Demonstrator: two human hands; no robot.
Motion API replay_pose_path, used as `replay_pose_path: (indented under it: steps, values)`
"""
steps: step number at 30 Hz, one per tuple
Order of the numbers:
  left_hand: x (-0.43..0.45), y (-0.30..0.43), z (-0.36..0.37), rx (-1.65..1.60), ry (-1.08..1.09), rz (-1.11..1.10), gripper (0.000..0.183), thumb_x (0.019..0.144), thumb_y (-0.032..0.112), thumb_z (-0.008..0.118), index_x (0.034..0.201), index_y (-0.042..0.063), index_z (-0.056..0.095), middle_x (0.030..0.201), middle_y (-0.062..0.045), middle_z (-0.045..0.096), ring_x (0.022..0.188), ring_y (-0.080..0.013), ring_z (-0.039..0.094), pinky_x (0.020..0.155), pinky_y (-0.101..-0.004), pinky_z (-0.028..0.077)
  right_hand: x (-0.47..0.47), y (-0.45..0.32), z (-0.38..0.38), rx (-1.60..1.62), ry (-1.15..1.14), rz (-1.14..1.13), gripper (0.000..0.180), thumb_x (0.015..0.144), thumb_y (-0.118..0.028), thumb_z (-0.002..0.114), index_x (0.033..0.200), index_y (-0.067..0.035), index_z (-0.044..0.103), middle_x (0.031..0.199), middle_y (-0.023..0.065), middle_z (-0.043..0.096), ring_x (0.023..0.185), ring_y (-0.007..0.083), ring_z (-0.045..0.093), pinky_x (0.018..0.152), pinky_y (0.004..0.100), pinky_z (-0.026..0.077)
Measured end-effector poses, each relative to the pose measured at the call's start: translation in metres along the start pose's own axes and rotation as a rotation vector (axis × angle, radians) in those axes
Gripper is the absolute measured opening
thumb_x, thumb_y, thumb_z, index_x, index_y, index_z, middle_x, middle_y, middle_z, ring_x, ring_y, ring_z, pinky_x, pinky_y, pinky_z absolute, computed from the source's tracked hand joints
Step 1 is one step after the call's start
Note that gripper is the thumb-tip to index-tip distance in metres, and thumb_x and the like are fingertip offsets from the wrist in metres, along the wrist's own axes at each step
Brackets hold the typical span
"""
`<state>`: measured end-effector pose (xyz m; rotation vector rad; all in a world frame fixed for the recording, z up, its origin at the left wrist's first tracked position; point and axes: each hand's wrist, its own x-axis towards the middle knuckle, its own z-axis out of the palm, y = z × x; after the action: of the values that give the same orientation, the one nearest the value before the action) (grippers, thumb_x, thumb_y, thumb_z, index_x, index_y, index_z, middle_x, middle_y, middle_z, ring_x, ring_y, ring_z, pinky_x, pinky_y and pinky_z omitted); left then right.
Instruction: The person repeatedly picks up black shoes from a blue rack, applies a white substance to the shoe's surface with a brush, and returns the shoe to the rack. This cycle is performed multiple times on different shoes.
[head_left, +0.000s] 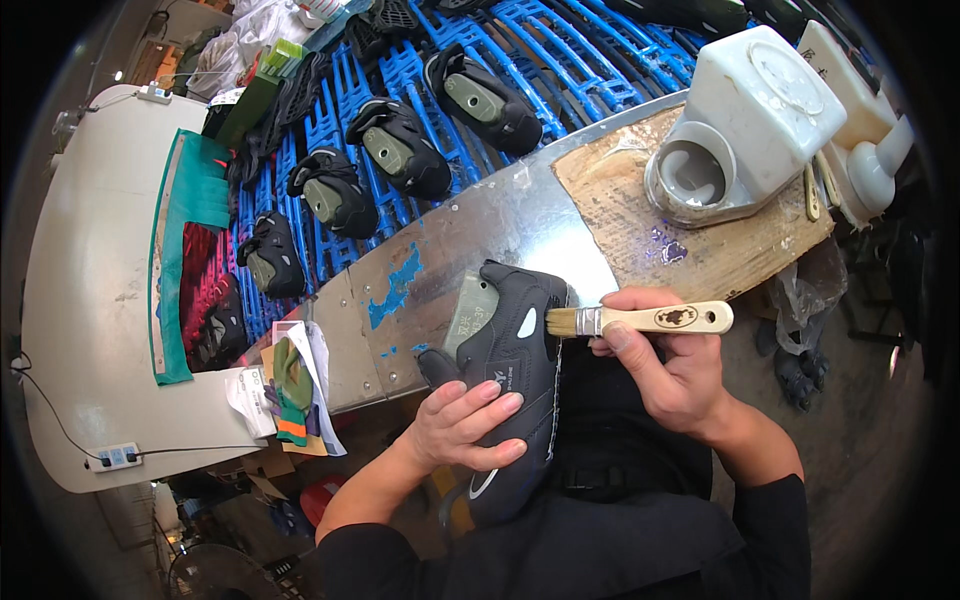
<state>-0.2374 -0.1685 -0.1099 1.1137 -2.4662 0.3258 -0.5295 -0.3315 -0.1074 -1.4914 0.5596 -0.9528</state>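
My left hand (469, 427) holds a black shoe upper (510, 375) stretched over a green shoe last (471, 309), its toe towards my body and its heel towards the metal table edge. A flat brush (664, 318) with a pale wooden handle and metal ferrule lies between the thumb and fingers of my right hand (667, 367). Its bristles touch the side of the shoe near the heel, close to the light stitched line along the lower edge. The palm side of my left hand is hidden.
Blue slatted racks (450, 150) carry several black shoes on lasts beyond the metal table (480, 225). A white plastic container (757, 112) with whitish liquid stands on stained cardboard (720, 259) at right. Gloves (291, 390) and papers lie at left, beside a teal-edged opening (171, 262).
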Motion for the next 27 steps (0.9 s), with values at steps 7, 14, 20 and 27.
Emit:
replay_pose_path:
  steps: [7, 14, 20, 27]
  values:
    - [0.001, -0.001, 0.001, 0.007, 0.004, 0.008, 0.046, 0.108, 0.027, 0.066, 0.149, 0.040, 0.049, 0.152, -0.001, 0.066, 0.145, -0.0248, 0.059, 0.135, -0.0470, 0.030, -0.003, -0.004, 0.006, -0.032, 0.072, -0.046, 0.021, 0.104, 0.001, 0.075, 0.125, 0.003, 0.072, 0.100, 0.0083, 0.077, 0.084, 0.0139, 0.073, 0.074, 0.0294, 0.057]
    - [-0.005, 0.005, 0.008, 0.006, 0.039, -0.024, 0.047, 0.109, 0.026, 0.064, 0.151, 0.039, 0.048, 0.151, -0.002, 0.067, 0.144, -0.0264, 0.060, 0.135, -0.0497, 0.030, -0.013, -0.012, 0.006, 0.027, 0.046, -0.017, 0.018, 0.103, 0.001, 0.075, 0.120, 0.004, 0.074, 0.101, 0.0094, 0.078, 0.083, 0.0152, 0.075, 0.072, 0.0293, 0.058]
    - [-0.009, 0.013, 0.015, 0.034, 0.071, -0.068, 0.047, 0.110, 0.025, 0.063, 0.152, 0.039, 0.047, 0.149, -0.002, 0.067, 0.143, -0.0270, 0.061, 0.135, -0.0505, 0.029, -0.024, -0.019, 0.005, 0.018, -0.001, 0.010, 0.018, 0.103, 0.003, 0.072, 0.121, 0.005, 0.070, 0.103, 0.0108, 0.077, 0.080, 0.0138, 0.074, 0.070, 0.0285, 0.059]
    - [-0.007, 0.016, 0.018, 0.026, 0.078, -0.076, 0.046, 0.110, 0.025, 0.063, 0.151, 0.038, 0.048, 0.149, -0.002, 0.067, 0.143, -0.0269, 0.060, 0.135, -0.0503, 0.029, -0.037, -0.027, 0.008, 0.045, 0.031, 0.050, 0.017, 0.097, 0.005, 0.078, 0.113, 0.006, 0.073, 0.106, 0.0143, 0.077, 0.078, 0.0168, 0.075, 0.067, 0.0300, 0.059]
